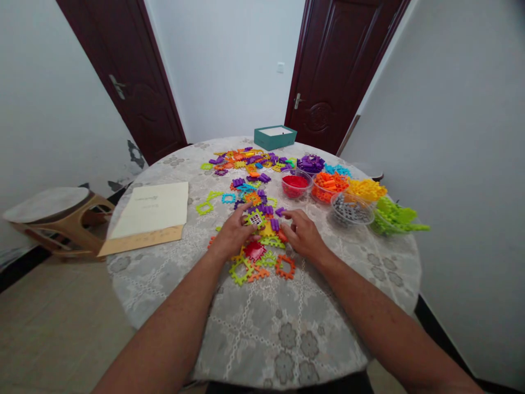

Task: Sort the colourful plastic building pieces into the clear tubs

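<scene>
My left hand (pixel 234 234) is closed at the near side of the pile, with its thumb and fingers at the edge of a yellow-green toothed building piece (pixel 256 219) that has a white window grid. Across from it, my right hand (pixel 303 234) has thumb and index finger apart, close to a small purple building piece (pixel 280 212). Between the hands lie more purple pieces (pixel 274 225). Below them are a red square piece (pixel 255 250), a yellow-green frame (pixel 241 271) and an orange frame (pixel 285 266), lying on the tablecloth.
Right of the pile stand clear bowls of sorted pieces: red (pixel 294 186), orange (pixel 329 189), grey (pixel 351 210) and green (pixel 396 216). Purple, blue and yellow heaps sit behind. A mixed pile (pixel 241 158), a teal box (pixel 274 138) and a paper folder (pixel 151 210) share the table.
</scene>
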Motion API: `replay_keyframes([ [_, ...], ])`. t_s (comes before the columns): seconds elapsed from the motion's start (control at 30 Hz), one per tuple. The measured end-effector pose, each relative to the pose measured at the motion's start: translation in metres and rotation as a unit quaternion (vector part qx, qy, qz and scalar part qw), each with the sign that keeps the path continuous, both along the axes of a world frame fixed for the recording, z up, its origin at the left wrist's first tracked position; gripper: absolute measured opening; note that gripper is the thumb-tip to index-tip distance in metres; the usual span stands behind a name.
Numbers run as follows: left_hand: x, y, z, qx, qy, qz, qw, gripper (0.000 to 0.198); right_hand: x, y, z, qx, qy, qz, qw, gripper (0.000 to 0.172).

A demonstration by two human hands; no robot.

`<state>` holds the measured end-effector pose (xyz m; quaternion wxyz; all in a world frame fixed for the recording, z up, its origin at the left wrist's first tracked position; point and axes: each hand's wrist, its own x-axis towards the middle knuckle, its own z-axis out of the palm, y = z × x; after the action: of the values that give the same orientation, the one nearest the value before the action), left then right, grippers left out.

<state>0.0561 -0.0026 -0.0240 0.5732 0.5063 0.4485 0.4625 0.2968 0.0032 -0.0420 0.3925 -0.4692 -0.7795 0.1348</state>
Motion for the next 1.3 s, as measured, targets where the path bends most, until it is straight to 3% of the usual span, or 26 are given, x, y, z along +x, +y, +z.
replay_keyframes([
  [0.13, 0.005, -0.003, -0.003, 0.012, 0.006, -0.062, 0.998, 0.082, -0.017, -0.010, 0.008, -0.068, 0.090, 0.034, 0.993, 0.026],
  [0.27, 0.009, -0.006, -0.004, 0.066, 0.082, -0.076, 0.992, 0.077, -0.027, -0.011, 0.005, -0.176, 0.192, 0.051, 0.964, 0.029],
  [0.37, 0.006, -0.005, -0.004, 0.067, 0.081, -0.056, 0.993, 0.070, -0.021, -0.002, 0.004, -0.243, 0.269, 0.033, 0.931, 0.031],
  [0.43, 0.000, -0.002, -0.004, 0.072, 0.119, -0.009, 0.990, 0.063, -0.011, 0.005, 0.005, -0.265, 0.277, 0.004, 0.923, 0.030],
  [0.53, -0.013, 0.003, -0.005, 0.125, 0.264, 0.061, 0.954, 0.054, 0.007, 0.013, 0.007, -0.280, 0.264, -0.028, 0.923, 0.029],
  [0.6, -0.019, 0.005, -0.008, 0.154, 0.332, 0.073, 0.928, 0.053, 0.016, 0.016, 0.007, -0.285, 0.262, -0.033, 0.921, 0.030],
  [0.87, -0.031, 0.012, -0.014, 0.200, 0.406, 0.125, 0.883, 0.046, 0.021, 0.018, 0.002, -0.276, 0.240, -0.021, 0.930, 0.030],
  [1.0, -0.036, 0.015, -0.015, 0.247, 0.453, 0.152, 0.843, 0.043, 0.020, 0.017, 0.003, -0.279, 0.257, -0.017, 0.925, 0.030],
  [1.17, -0.036, 0.013, -0.012, 0.201, 0.493, 0.172, 0.829, 0.036, 0.020, 0.017, 0.002, -0.280, 0.259, -0.021, 0.924, 0.029],
  [1.3, -0.035, 0.012, -0.008, 0.153, 0.497, 0.196, 0.831, 0.046, 0.019, 0.017, 0.000, -0.284, 0.253, -0.006, 0.925, 0.028],
])
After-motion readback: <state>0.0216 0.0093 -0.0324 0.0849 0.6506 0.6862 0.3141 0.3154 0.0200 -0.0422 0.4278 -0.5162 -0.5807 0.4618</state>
